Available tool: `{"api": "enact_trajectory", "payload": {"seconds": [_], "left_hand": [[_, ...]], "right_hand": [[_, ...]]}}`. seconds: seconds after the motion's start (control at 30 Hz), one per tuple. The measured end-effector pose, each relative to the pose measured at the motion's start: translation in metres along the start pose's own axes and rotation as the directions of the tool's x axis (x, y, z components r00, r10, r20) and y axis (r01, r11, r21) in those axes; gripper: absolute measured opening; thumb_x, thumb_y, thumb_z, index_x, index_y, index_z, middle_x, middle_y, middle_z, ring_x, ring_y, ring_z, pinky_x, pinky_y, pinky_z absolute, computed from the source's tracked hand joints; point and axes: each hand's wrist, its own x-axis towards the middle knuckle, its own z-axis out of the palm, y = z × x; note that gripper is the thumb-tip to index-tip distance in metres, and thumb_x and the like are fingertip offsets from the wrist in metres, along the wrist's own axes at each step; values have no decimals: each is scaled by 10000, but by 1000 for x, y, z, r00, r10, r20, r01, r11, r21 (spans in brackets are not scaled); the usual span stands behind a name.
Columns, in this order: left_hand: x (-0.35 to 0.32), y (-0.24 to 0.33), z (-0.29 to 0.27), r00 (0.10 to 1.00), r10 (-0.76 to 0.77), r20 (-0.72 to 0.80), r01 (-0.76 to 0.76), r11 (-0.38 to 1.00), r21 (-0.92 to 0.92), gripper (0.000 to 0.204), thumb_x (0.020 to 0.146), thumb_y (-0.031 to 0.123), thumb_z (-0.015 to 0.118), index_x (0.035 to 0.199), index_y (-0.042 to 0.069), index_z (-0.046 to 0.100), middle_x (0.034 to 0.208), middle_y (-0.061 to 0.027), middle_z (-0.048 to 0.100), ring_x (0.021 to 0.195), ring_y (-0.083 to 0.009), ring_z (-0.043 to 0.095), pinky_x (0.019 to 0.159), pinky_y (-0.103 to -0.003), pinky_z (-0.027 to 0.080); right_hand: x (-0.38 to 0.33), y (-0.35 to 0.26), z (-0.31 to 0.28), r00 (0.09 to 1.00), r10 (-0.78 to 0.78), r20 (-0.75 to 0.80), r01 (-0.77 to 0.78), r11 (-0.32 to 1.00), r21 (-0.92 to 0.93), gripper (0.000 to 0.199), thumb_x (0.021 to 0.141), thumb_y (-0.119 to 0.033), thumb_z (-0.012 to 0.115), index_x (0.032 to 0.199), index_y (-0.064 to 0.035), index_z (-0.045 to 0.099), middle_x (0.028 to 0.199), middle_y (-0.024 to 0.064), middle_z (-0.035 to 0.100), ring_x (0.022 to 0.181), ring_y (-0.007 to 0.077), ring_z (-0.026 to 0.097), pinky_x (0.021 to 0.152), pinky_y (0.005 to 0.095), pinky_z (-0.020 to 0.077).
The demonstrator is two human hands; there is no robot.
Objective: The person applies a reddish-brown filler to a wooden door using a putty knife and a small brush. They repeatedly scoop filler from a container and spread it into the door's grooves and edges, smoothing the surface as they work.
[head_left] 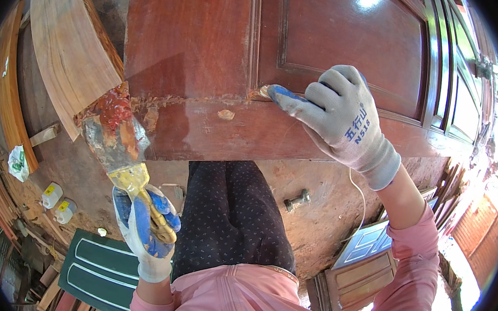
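Beside the panelled door (pixel 348 43), left fingers (pixel 166 203) grip my scraper (pixel 127 176), likely keeping red putty (pixel 116 109) handy; I can't read my right fingers (pixel 291 102).

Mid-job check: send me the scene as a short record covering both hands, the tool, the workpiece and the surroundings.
Left hand: gloved, gripping a scraper by its yellow handle
Scraper blade: wide, metal, carrying reddish paste
Right hand: gloved, a fingertip at the door's moulding; whether it pinches anything is unclear
Workpiece: brown panelled door, with a tan-red patch near its close edge
Upper left: pale wooden board
Lower left: dark green panel
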Motion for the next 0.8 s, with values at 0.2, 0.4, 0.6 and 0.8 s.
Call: {"api": "enact_trajectory", "payload": {"seconds": [0.2,0.4,0.6,0.8], "left_hand": [[0,3,-11,977,-17,213,21,1000,-17,485,1064,284,591,1507,125,474,1165,-78,645,949,-136,636,829,-282,543],[2,-1,-13,987,-10,163,25,996,-88,445,1053,228,614,1461,114,479,1096,-91,649,876,-141,649,726,-277,556],[-1,-1,4,999,-3,-35,0,994,-110,430,1043,198,635,1405,60,449,959,-117,654,710,-149,677,518,-264,591],[0,-6,-4,1000,-9,-26,6,994,-114,434,1041,203,637,1412,73,453,975,-115,658,707,-148,673,529,-256,588]], "right_hand": [[-5,-7,7,1000,-7,-2,7,1000,18,405,826,-134,772,1226,-187,738,776,-49,500,815,180,499,843,362,432],[2,-3,-3,999,32,26,-33,997,65,433,841,-133,758,1268,-192,720,780,-43,489,815,181,488,859,366,432],[-4,-11,3,999,-1,37,0,1000,28,377,816,-155,744,1188,-214,728,839,-51,607,836,173,575,878,348,467],[3,-9,-4,993,106,46,-112,985,135,383,803,-151,747,1182,-203,733,845,-48,613,847,177,580,881,355,464]]}}
